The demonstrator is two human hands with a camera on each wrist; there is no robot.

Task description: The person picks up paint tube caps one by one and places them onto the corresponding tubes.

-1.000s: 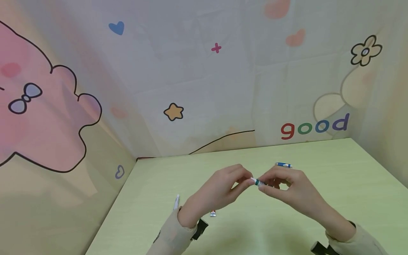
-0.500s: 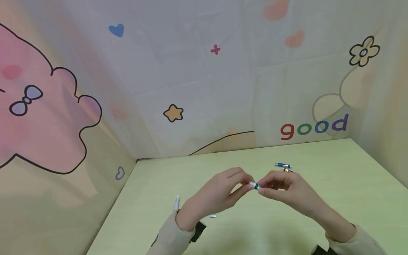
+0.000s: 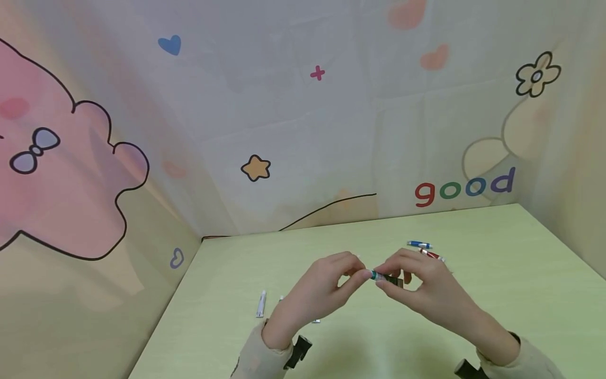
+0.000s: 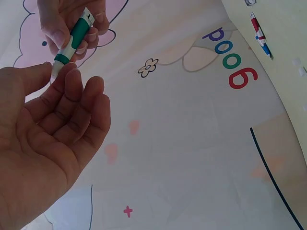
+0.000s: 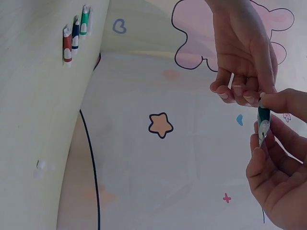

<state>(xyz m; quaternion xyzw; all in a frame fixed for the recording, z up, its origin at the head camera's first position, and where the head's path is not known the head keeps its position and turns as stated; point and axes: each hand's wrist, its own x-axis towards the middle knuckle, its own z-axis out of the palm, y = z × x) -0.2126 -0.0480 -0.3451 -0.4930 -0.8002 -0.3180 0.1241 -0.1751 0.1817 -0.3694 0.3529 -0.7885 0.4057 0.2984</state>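
A small green-and-white paint tube (image 4: 79,34) is held in the air between both hands, over the table. My left hand (image 3: 326,281) pinches its white cap end (image 4: 55,71) between thumb and forefinger, the other fingers loosely bent. My right hand (image 3: 423,276) grips the tube's body with thumb and fingers, its flat crimped end pointing away from the left hand. In the head view the cap is mostly hidden behind the left fingertips. The right wrist view shows the tube (image 5: 263,120) partly covered by the right fingers.
On the pale green table (image 3: 483,305), a blue tube (image 3: 419,245) and a red tube (image 3: 432,255) lie beyond the right hand. Red (image 5: 67,44), dark blue (image 5: 75,32) and green (image 5: 85,20) tubes lie on the left side. A small white piece (image 5: 41,164) lies near the back edge.
Both hands have shifted slightly left with the tube, and the left fingers now cover its cap. More of the tube's body and of the red tube behind shows.
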